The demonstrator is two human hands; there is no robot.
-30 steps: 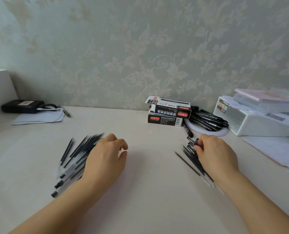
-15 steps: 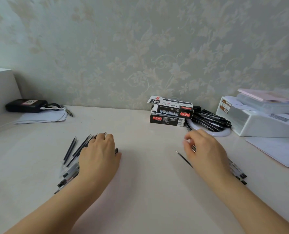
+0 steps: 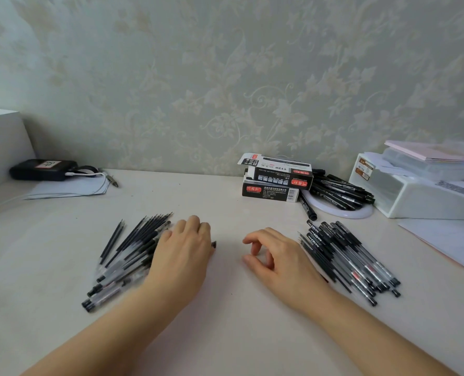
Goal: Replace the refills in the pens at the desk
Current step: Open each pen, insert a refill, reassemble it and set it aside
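Two heaps of slim black-and-clear plastic gel pens and loose refills flank my hands on the pale desk (image 3: 225, 335): the left heap (image 3: 128, 256) under my left hand (image 3: 183, 253), whose grasp I cannot tell, and the right heap (image 3: 347, 256) beside my loosely curled, empty right hand (image 3: 277, 256), probably sorted for swapping. Black cardboard refill boxes (image 3: 275, 180) wait behind.
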